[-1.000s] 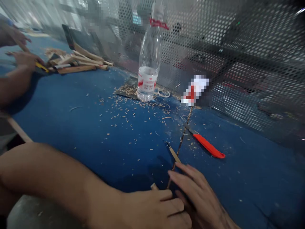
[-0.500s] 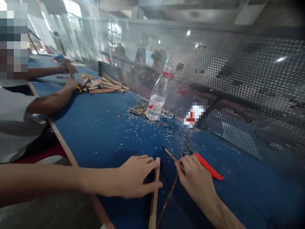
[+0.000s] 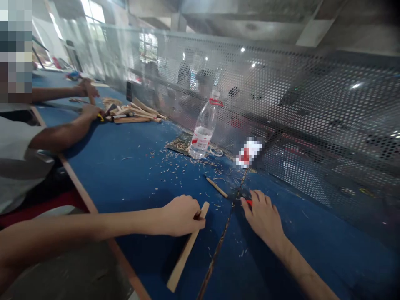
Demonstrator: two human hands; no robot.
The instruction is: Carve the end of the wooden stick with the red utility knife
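On my feed, well ahead and to the left of my own hands, a co-worker's hands (image 3: 86,88) sit beside a pile of wooden strips (image 3: 131,120) on the blue surface (image 3: 109,175). My left hand (image 3: 183,216) is curled closed around the upper end of a flat wooden strip (image 3: 184,252), whose length runs down toward me from under the fingers. Just right of that hand and ahead of it, a thin pointed wooden stick (image 3: 216,187) lies on the surface. Farther ahead stands a clear plastic bottle (image 3: 203,133) among wood shavings (image 3: 178,146). My right hand (image 3: 262,218) lies with its fingers spread, their tips at a red knife handle (image 3: 249,202), of which only a sliver shows; I cannot tell whether the hand grips it. Ahead of that hand, a blurred packet (image 3: 248,153) rests against the perforated metal screen (image 3: 312,104).
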